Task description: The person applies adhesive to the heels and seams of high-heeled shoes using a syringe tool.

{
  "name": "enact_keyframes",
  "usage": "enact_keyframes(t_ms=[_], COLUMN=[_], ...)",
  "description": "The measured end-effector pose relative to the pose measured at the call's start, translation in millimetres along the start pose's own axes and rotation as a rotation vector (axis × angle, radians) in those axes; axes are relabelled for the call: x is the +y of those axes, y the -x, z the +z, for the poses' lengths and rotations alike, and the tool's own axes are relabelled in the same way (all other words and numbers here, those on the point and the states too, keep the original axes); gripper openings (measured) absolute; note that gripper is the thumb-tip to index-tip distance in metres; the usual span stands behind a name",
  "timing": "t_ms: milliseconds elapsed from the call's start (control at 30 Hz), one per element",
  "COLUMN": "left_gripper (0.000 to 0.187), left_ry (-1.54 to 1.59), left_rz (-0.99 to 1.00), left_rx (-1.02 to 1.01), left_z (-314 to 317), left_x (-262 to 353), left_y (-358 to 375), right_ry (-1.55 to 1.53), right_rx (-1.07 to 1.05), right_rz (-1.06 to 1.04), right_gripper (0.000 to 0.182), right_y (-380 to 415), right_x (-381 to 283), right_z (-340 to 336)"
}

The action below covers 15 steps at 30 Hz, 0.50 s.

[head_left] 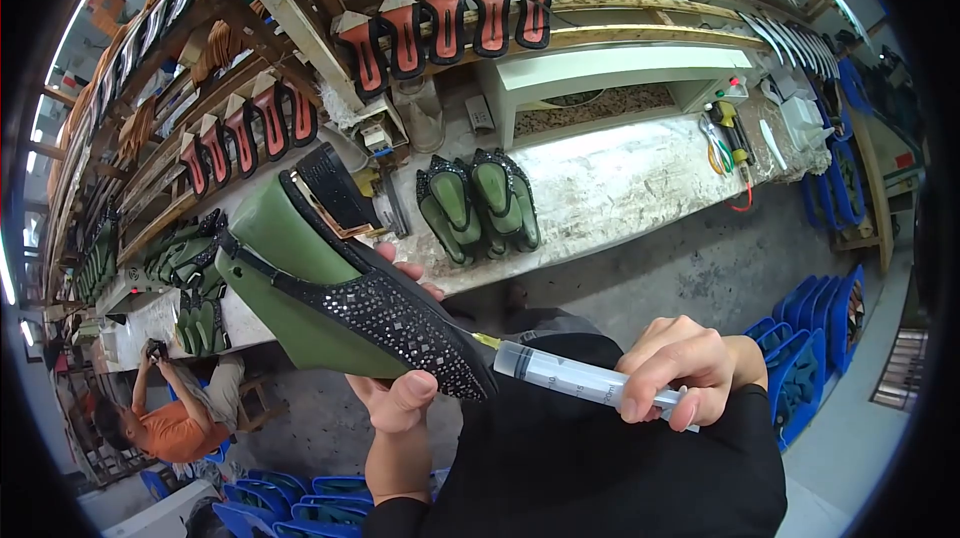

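Note:
My left hand point(400, 393) is closed around a black studded shoe point(395, 323), its thumb on the near side and fingertips showing behind. The shoe is stretched over a green shoe last point(300, 313) and tilted, toe toward the lower right. My right hand point(685, 368) grips a clear plastic syringe point(565, 375) by its rear end. The syringe's yellowish needle tip point(487, 340) points left at the sole edge near the toe; whether it touches cannot be told. A black heel point(340, 188) shows above the green last, partly behind it.
Studded shoes on green lasts point(470, 203) stand on the worktable point(610, 183) beside a pale open-fronted box point(625, 73). Red-and-black sole pieces point(445, 23) line the rack above. Blue trays point(790, 368) are stacked at right. A co-worker in an orange shirt point(180, 428) sits at left.

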<state>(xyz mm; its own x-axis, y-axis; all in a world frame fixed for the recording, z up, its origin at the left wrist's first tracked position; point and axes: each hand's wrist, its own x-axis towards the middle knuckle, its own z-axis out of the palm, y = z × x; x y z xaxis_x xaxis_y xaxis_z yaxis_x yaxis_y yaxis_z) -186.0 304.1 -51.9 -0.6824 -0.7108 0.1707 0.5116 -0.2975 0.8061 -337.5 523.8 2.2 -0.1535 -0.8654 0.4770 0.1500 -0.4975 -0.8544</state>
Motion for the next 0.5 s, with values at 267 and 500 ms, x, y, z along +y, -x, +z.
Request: enact_keyframes(t_ms=[267, 500], left_gripper=[0.103, 0.103], left_ry=[-0.018, -0.009], left_rz=[0.048, 0.068], left_rx=[0.026, 0.054], left_z=[-0.5, 1.6], left_x=[-0.5, -0.9], left_y=[-1.9, -1.2], right_ry=[-0.004, -0.012], right_rx=[-0.011, -0.017], right_rz=[0.011, -0.002], right_gripper=[0.025, 0.025], right_y=[3.1, 3.7], right_x=[0.8, 2.2], right_z=[2.3, 4.3])
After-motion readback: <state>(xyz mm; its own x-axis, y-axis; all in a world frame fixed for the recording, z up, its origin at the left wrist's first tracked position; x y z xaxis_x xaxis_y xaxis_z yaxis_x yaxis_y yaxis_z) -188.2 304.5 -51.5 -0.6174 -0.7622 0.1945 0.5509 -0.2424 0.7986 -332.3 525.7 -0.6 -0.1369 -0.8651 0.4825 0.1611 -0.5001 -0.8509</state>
